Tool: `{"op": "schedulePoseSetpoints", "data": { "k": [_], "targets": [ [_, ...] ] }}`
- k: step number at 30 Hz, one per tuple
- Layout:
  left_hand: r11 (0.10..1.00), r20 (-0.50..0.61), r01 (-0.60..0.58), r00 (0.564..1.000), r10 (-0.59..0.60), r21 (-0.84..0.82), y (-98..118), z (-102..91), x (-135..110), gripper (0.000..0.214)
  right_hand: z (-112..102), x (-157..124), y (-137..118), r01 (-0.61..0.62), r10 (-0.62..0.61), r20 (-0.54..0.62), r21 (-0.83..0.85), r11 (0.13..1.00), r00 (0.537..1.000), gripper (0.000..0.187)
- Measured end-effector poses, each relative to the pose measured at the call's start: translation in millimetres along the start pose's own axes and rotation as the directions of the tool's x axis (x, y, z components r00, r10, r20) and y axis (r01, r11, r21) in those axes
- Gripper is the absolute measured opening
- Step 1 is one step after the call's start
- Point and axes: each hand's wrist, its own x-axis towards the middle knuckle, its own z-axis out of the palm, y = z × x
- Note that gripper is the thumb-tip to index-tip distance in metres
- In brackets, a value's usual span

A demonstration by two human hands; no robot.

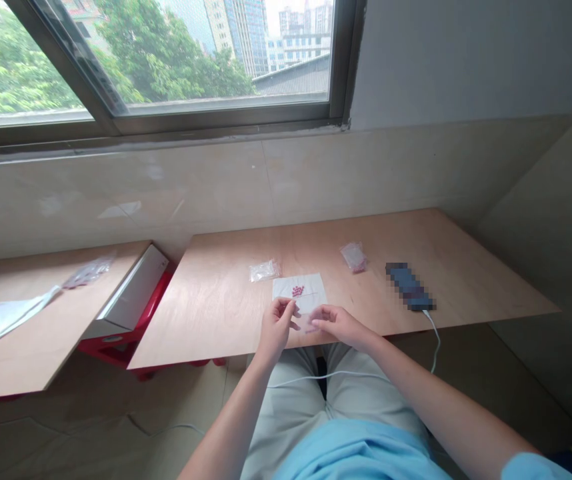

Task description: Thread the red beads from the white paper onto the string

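A white sheet (282,285) lies near the front of the wooden table, with a small cluster of red beads (298,291) on it. My left hand (279,325) is over the sheet's lower left part, thumb and index fingertip pinched together. To its right, my right hand (341,325) has its thumb and fingers curled toward each other. Whatever lies between the fingertips is too small to make out. A faint thin line crosses the sheet just above the hands. Both hands are apart, a short gap between them.
A clear plastic packet (265,270) lies behind the sheet on the left, a bag with pinkish contents (355,257) at the right. A phone (410,287) with a white cable (436,340) is further right. Another table (41,363) holds cloth (11,315) and a plastic bag (89,271).
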Motion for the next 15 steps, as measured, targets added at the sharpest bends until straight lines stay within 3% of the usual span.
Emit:
{"op": "schedulePoseSetpoints", "data": {
  "k": [4, 7, 11, 12, 15],
  "targets": [
    [0.999, -0.005, 0.027, 1.000, -0.028, -0.038, -1, -0.1, 1, 0.049, -5, 2, 7, -0.022, 0.022, -0.018, -0.021, 1.000, 1.000, 0.029],
    [1.000, -0.058, -0.013, 0.998, 0.012, -0.019, 3, -9.0, 3, 0.067, -31, 12, 11, -0.051, 0.039, -0.192, -0.056, 0.997, 0.981, 0.032],
    [0.998, -0.120, -0.053, 0.991, 0.054, 0.017, 11, -26.3, 7, 0.054, -88, 32, 8, -0.039, -0.001, -0.531, -0.065, 0.997, 0.848, 0.028],
    [0.998, -0.130, -0.056, 0.990, 0.059, 0.032, 12, -29.6, 8, 0.049, -103, 36, 6, -0.032, -0.010, -0.575, -0.063, 0.997, 0.818, 0.027],
    [0.994, -0.141, -0.059, 0.987, 0.072, 0.091, 14, -36.1, 9, 0.036, -136, 44, 5, -0.085, 0.013, -0.616, -0.087, 0.993, 0.788, 0.028]
  ]
}}
